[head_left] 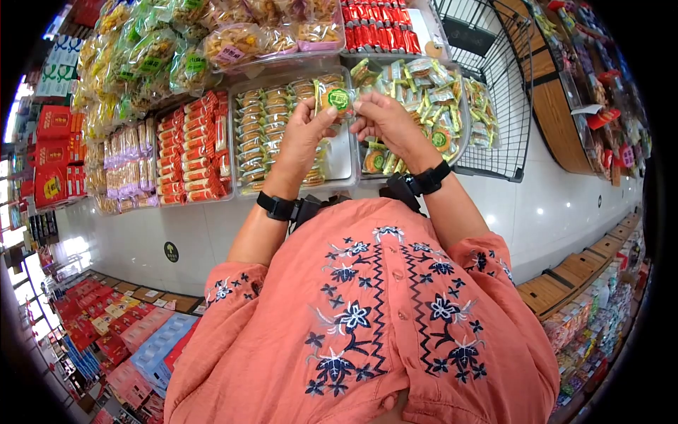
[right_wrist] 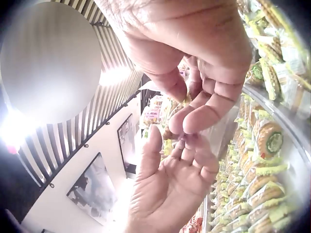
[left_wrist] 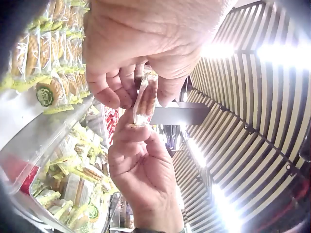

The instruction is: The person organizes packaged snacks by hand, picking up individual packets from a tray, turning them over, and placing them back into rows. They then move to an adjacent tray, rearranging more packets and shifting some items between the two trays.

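Observation:
Between both hands, above the trays, is a wrapped round cookie [head_left: 336,97] with a green label. The left hand [head_left: 305,134] pinches its left side between thumb and fingers; the left wrist view shows the cookie [left_wrist: 148,97] edge-on under the left hand [left_wrist: 141,39]. On the other side, the right hand [head_left: 388,121] pinches the wrapper's edge, its other fingers curled. In the right wrist view the right hand [right_wrist: 194,53] covers most of the packet. Below are a tray of cookies in rows [head_left: 263,127] and a tray of loosely piled packets [head_left: 424,92].
A wire shopping cart [head_left: 494,152] stands at the right, past the loose packets. Red-wrapped snacks [head_left: 192,152] and bagged snacks [head_left: 152,60] fill trays at the left and back. Wooden display shelving [head_left: 554,92] is at the far right, with tiled floor [head_left: 212,233] around the person.

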### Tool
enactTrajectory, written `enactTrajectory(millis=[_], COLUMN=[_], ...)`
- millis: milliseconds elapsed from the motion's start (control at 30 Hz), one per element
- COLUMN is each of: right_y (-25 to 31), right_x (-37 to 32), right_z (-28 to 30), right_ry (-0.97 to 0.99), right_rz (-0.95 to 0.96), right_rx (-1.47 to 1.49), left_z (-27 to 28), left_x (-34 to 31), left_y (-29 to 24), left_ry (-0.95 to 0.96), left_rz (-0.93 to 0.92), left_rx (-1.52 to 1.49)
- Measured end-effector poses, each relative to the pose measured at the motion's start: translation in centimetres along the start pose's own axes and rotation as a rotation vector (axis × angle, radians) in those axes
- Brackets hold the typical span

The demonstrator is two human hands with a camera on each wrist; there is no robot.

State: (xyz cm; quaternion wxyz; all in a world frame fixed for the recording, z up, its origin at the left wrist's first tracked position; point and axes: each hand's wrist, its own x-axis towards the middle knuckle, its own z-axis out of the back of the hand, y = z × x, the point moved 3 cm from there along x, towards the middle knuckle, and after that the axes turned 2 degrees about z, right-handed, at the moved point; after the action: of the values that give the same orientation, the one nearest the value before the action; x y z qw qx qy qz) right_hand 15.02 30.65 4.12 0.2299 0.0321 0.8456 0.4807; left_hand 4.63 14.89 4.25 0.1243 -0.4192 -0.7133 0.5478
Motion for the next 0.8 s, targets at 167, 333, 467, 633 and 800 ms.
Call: enactTrajectory(millis=[167,333,467,633,800], right_y=[-0.5,-0.9,-0.4,0.9,0.9], right_x=[-0.4,-0.5,-1.0,-1.2,-0.5], right_z=[0.4,1.5,1.8,0.5,0.6], right_ry=[0.036,-0.009,-0.052,-0.068,-0.094], right_rz=[-0.064,-0.066,-0.038,0.077,0.06], right_rx=[-0.045,-0.177,-0.157,-0.266,-0.357], left_z=[0.5,1.1,1.5,1.7,2.8], left_x=[0.4,0.8,1.2,1.9,2.6], left_y=[1.0,-0.6,-1.4,-1.4,-0.5], left_ry=[-0.006,-0.011,0.004,0.052,0.088], left_rz=[0.007,0.048,0.06,0.058,-0.078], left_rx=[0.015,0.03,0.167,0.396,0.545])
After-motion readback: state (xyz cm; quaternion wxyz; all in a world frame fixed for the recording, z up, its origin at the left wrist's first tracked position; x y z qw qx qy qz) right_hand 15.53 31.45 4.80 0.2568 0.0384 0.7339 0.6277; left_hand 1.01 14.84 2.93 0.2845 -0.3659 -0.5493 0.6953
